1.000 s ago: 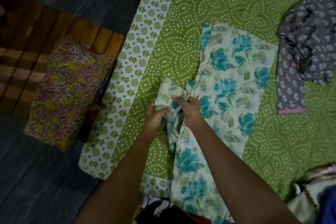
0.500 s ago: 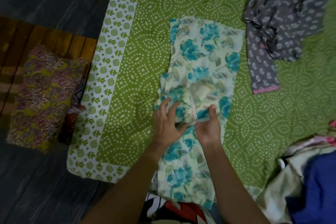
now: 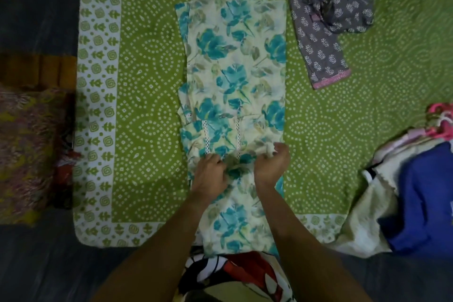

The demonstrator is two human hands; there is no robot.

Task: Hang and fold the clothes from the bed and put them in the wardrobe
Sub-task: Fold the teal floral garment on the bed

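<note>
**Floral dress laid flat, sleeves folded in, both hands at the fold**

The floral dress [image 3: 235, 61] lies lengthwise on the green bedsheet [image 3: 147, 81], near the middle of the bed. Its near end hangs over the bed edge toward the person. It is spread flat, evidently so that the folds come out even. Two lace-trimmed sleeves [image 3: 215, 135] are turned inward over the body, which narrows the piece to a strip.

The left hand [image 3: 210, 174] rests on the cloth just below the lace, its fingers bent and gripping a small bunch of fabric. The right hand [image 3: 272, 164] is curled, with fingertips and thumb pinching a gathered ridge of cloth beside the right sleeve. Judgement: both hands are settling the sleeves before the length is folded.

A grey printed garment [image 3: 331, 7] lies crumpled at the far right, apart from the dress. A blue garment [image 3: 421, 198] sits on a pale cloth [image 3: 362, 218] at the right edge. Both appear to await handling. No wardrobe is visible.
</note>
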